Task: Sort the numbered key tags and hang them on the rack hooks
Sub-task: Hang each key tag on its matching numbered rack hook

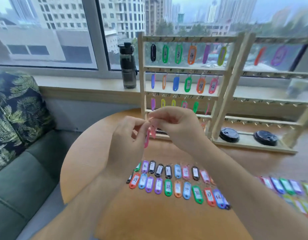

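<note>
Both hands meet above the round table in front of the left wooden rack [184,68]. My left hand [127,135] and my right hand [177,125] pinch the top of pink key tags [149,134] that hang down between them; there seem to be two pink tags, blurred. The rack's top three rows hold coloured numbered tags, such as the orange 4 tag [191,55]. Two rows of loose numbered tags [175,181] lie on the table below my hands, among them the red 29 tag [135,180].
A second rack [264,108] stands at the right with two tags on its top row and two black lids on its base. More loose tags [288,187] lie at the far right. A dark water bottle [128,66] stands on the sill. A sofa with a leaf-print cushion [16,111] is on the left.
</note>
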